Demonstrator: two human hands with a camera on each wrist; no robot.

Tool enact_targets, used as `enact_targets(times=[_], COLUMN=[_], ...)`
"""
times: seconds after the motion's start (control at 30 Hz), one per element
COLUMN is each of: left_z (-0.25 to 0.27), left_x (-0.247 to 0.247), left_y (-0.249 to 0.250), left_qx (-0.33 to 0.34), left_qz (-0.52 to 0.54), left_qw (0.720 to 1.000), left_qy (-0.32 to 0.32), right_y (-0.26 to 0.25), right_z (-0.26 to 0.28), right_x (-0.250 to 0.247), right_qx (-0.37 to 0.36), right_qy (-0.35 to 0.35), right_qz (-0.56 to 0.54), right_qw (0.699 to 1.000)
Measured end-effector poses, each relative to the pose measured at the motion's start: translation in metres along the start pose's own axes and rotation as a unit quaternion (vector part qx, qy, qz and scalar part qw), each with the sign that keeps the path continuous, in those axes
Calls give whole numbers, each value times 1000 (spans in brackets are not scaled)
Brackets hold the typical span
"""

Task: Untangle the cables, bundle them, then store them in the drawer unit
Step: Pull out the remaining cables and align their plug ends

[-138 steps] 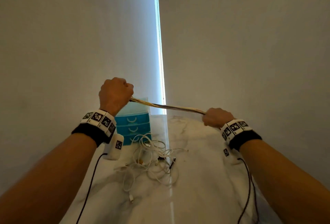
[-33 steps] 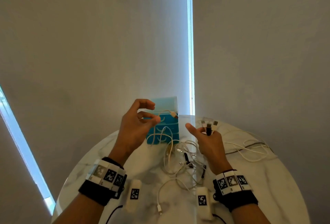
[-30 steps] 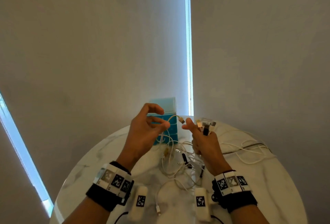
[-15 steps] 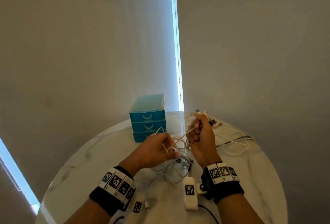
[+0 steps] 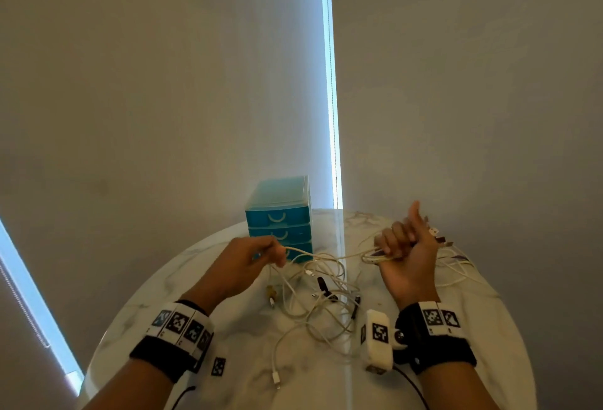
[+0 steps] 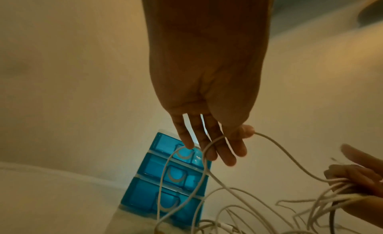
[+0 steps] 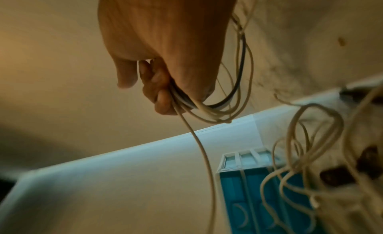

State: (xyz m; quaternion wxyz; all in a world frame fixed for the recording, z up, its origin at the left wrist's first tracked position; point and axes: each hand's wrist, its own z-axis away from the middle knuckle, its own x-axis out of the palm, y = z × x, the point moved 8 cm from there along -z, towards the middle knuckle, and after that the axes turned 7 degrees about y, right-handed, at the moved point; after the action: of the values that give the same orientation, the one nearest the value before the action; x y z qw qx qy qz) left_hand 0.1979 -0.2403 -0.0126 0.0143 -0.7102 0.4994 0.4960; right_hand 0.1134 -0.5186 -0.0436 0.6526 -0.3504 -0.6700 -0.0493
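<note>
A blue three-drawer unit [image 5: 277, 217] stands at the back of the round marble table [image 5: 483, 318], all drawers closed. In front of it lies a tangle of white cables [image 5: 319, 298]. My left hand [image 5: 270, 251] pinches one white cable [image 5: 326, 257] between thumb and fingers [image 6: 246, 131]. That cable runs to my right hand [image 5: 394, 246]. The right hand is palm up, thumb raised, fingers curled round a bundle of cables [image 7: 207, 109] with one black strand. Several plugs [image 5: 439, 237] stick out behind the right hand. The drawer unit [image 6: 176, 188] [image 7: 248, 204] appears in both wrist views.
More white cable loops [image 5: 456, 267] trail on the table to the right of my right hand. A loose plug end [image 5: 276, 380] lies near the front, and dark plugs [image 5: 322, 284] sit in the tangle. A wall and a bright window gap stand behind the table.
My hands have moved apart. The left hand slid left along the white cable; the right hand moved right and turned palm up, still holding the bundle.
</note>
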Motion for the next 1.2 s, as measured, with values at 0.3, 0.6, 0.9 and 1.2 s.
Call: enact_targets(times=[0.3, 0.6, 0.9, 1.2], left_z=[-19, -12, 0, 22], left_x=[19, 59, 60, 91], left_y=[28, -12, -34, -12], left_qx=[-25, -157, -129, -108], left_qz=[133, 319, 240, 168], left_qw=[982, 933, 962, 958], left_qy=[129, 59, -15, -208], right_y=[60, 36, 31, 40], right_z=[34, 20, -3, 1], right_x=[33, 24, -10, 2], right_qx=[-29, -133, -116, -116], right_qy=[-69, 9, 109, 61], right_qz=[547, 500, 421, 437], right_qw=[834, 856, 893, 890])
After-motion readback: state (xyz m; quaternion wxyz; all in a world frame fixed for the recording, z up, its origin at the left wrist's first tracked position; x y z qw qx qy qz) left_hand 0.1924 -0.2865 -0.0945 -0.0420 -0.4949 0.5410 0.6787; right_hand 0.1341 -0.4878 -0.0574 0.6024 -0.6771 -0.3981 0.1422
